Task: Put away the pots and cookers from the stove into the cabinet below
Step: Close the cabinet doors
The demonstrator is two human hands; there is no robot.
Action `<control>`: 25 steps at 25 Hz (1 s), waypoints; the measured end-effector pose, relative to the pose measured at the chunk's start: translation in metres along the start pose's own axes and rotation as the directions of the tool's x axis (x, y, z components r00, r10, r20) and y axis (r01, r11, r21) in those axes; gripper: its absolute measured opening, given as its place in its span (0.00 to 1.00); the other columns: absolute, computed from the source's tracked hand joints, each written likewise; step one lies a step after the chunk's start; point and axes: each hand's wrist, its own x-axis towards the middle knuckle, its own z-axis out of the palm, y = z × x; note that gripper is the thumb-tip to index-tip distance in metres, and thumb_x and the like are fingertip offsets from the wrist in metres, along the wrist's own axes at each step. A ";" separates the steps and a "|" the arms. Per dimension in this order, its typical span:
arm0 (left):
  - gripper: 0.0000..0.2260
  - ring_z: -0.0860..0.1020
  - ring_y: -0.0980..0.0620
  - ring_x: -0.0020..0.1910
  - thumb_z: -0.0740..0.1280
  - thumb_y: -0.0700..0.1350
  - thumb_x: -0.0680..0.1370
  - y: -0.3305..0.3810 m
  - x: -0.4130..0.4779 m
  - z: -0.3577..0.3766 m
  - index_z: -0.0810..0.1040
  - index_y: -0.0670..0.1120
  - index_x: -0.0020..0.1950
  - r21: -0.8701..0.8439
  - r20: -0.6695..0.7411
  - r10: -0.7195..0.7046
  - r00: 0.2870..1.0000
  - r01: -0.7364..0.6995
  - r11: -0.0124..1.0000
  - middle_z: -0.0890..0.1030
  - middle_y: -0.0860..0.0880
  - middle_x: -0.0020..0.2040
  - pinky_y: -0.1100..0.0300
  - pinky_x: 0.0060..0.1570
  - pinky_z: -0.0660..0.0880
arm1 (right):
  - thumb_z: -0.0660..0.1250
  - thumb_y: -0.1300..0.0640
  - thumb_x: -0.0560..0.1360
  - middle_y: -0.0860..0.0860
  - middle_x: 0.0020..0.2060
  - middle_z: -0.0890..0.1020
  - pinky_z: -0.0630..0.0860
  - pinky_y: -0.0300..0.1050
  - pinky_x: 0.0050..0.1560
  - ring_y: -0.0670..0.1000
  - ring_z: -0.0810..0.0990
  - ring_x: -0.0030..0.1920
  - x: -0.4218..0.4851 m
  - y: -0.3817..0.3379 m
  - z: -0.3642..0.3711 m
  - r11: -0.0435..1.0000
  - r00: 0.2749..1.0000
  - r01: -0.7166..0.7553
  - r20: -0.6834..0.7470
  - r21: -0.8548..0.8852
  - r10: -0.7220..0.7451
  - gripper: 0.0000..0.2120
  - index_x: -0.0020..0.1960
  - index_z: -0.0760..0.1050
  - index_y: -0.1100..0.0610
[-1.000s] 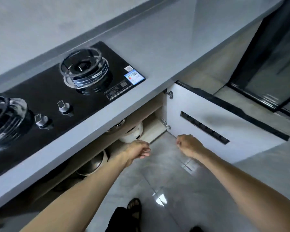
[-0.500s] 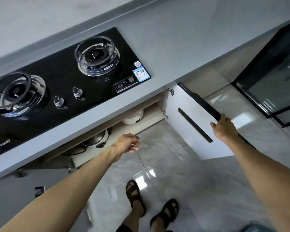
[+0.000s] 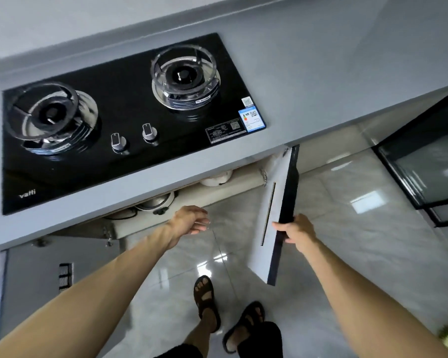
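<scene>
- The grey countertop (image 3: 321, 73) runs in a broad band from the lower left to the upper right of the frame.
- The pale glossy tiled floor (image 3: 347, 228) fills the lower right, with two sandalled feet (image 3: 204, 301) at the bottom centre.
- The black glass stove (image 3: 130, 104) sits in the counter at upper left, with one ring burner (image 3: 49, 117) at its left and another (image 3: 185, 76) at upper centre.
- The cabinet (image 3: 243, 184) shows below the counter's front edge at mid-frame, its inside partly hidden by the overhang.
- An open door (image 3: 272, 223), white on its inner face with a dark outer edge, stands out from the cabinet at centre right.
- A second door (image 3: 36, 275), grey, lies open at lower left.
- The right hand (image 3: 296, 229) grips the open door's dark edge, fingers curled round it.
- The left hand (image 3: 189, 220) hangs in front of the cabinet opening, fingers relaxed and slightly spread, touching nothing.
- A steel pot (image 3: 155, 202) with a lid sits inside the cabinet, just above the left hand.
- A white cooker (image 3: 216, 179) sits inside, further right, near the open door's hinge.
- Two knobs (image 3: 118, 142) stand between the burners.
- A blue label (image 3: 252, 118) is stuck at the stove's right corner.
</scene>
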 end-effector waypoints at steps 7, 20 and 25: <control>0.13 0.82 0.43 0.52 0.58 0.36 0.81 -0.018 -0.008 -0.057 0.77 0.38 0.63 -0.163 -0.190 -0.056 0.980 0.024 0.986 0.83 0.38 0.56 0.55 0.54 0.77 | 0.75 0.63 0.71 0.60 0.53 0.81 0.79 0.46 0.53 0.53 0.81 0.46 0.007 -0.082 0.116 0.911 0.944 -0.003 0.302 0.413 -0.134 0.16 0.56 0.73 0.61; 0.13 0.80 0.38 0.59 0.60 0.39 0.82 -0.080 -0.038 -0.050 0.75 0.37 0.64 -0.655 -0.341 -0.311 0.887 0.013 0.755 0.82 0.37 0.58 0.47 0.65 0.73 | 0.55 0.77 0.69 0.55 0.66 0.73 0.69 0.55 0.68 0.59 0.70 0.70 0.029 -0.133 0.154 0.944 0.891 0.037 0.418 0.328 -0.179 0.20 0.46 0.64 0.52; 0.13 0.81 0.38 0.58 0.60 0.39 0.81 -0.103 -0.053 -0.064 0.74 0.38 0.64 -0.673 -0.327 -0.317 0.890 0.016 0.739 0.82 0.37 0.58 0.48 0.62 0.74 | 0.52 0.78 0.71 0.54 0.74 0.66 0.71 0.52 0.65 0.56 0.71 0.69 0.019 -0.138 0.156 0.933 0.890 0.027 0.416 0.359 -0.186 0.32 0.69 0.63 0.53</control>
